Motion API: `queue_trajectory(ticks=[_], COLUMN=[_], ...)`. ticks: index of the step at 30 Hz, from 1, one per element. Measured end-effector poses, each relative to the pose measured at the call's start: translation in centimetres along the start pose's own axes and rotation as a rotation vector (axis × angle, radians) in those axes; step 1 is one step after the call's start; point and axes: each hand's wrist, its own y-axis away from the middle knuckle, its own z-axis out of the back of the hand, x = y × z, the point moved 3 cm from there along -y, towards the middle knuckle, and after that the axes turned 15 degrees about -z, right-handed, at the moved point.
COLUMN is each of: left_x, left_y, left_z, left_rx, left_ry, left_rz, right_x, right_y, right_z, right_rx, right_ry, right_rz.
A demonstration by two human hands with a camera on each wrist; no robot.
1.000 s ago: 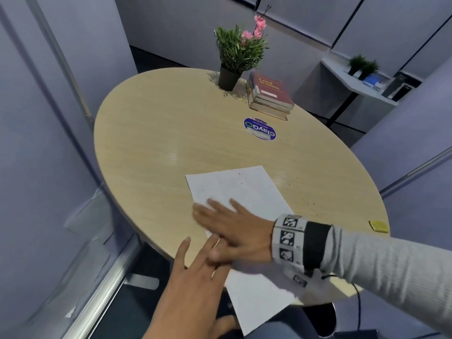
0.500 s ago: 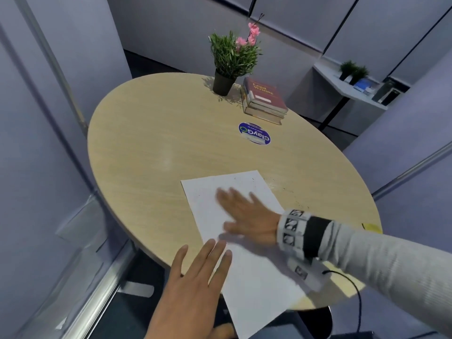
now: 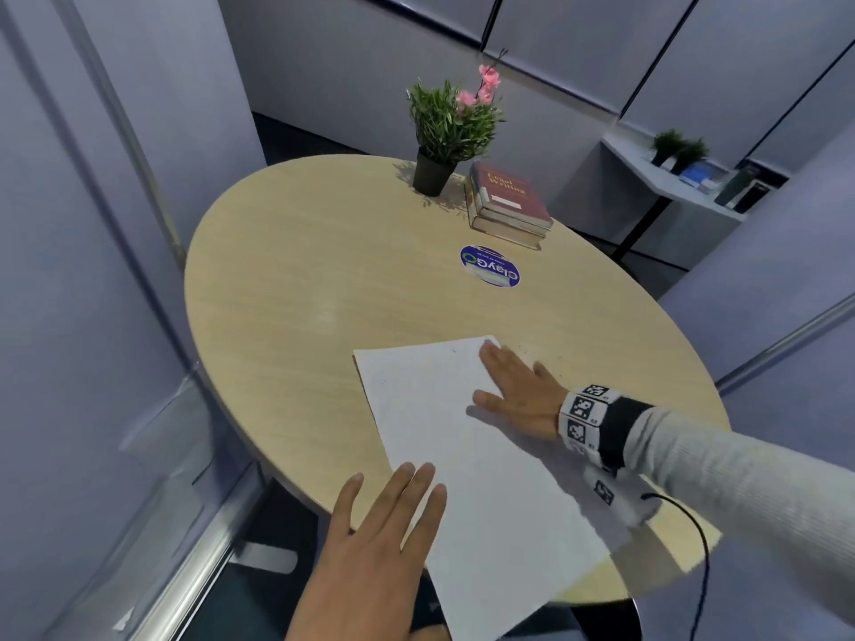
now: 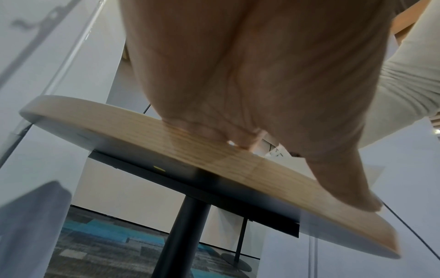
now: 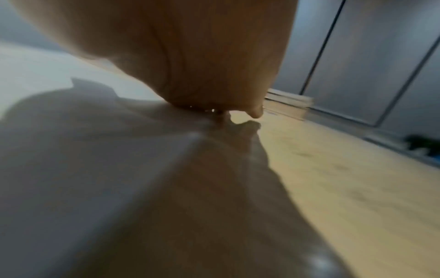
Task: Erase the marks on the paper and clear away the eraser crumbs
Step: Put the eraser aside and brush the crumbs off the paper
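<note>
A white sheet of paper [image 3: 462, 446] lies on the round wooden table [image 3: 324, 289], its near corner hanging over the front edge. My right hand [image 3: 513, 386] lies flat on the sheet's far right corner, fingers straight, reaching the paper's edge. Small dark crumbs [image 3: 525, 350] speckle the wood just beyond that corner. My left hand [image 3: 388, 511] is flat too, fingers straight, their tips on the table's front edge and the paper's left edge. In the left wrist view the left hand [image 4: 238, 143] touches the tabletop [image 4: 166, 143] with its fingertips. The right wrist view is blurred: palm [image 5: 190, 56] over paper [image 5: 71, 150].
A potted plant [image 3: 444, 131] with pink flowers and a stack of books [image 3: 509, 205] stand at the table's far side. A blue round sticker [image 3: 490, 266] sits in the middle. A glass wall runs along the left; a shelf [image 3: 671, 178] stands at back right.
My right hand has swept across the paper from its near left part to the far right corner. My left hand has stayed at the table's front edge.
</note>
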Motion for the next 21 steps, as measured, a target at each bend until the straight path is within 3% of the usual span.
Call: queue_trajectory(ticks=[2, 4, 8, 11, 13, 18, 19, 21], left_x=[0.0, -0.1, -0.3, -0.4, -0.3, -0.3, -0.3, -0.2], left_y=[0.0, -0.1, -0.4, -0.4, -0.4, -0.4, -0.4, -0.2], left_z=[0.4, 0.5, 0.9, 1.1, 0.9, 0.6, 0.5, 0.2], left_rx=[0.04, 0.027, 0.008, -0.013, 0.004, -0.056, -0.056, -0.038], left_ry=[0.012, 0.029, 0.01, -0.008, 0.01, 0.05, 0.042, 0.032], left_rz=[0.016, 0.031, 0.026, 0.013, 0.027, 0.049, 0.047, 0.046], right_x=[-2.2, -0.7, 9.5, 13.0, 11.8, 4.5, 4.3, 6.9], right_y=[-0.5, 0.4, 6.2, 7.2, 5.2, 0.9, 1.1, 2.6], right_z=[0.9, 1.4, 0.9, -0.6, -0.8, 1.2, 1.6, 1.7], right_rx=[-0.025, -0.07, -0.057, -0.01, 0.0, -0.01, -0.033, -0.032], right_ry=[-0.021, -0.008, 0.105, 0.169, 0.185, -0.042, -0.068, -0.021], right_rz=[-0.183, -0.161, 0.438, 0.607, 0.529, -0.031, -0.037, 0.13])
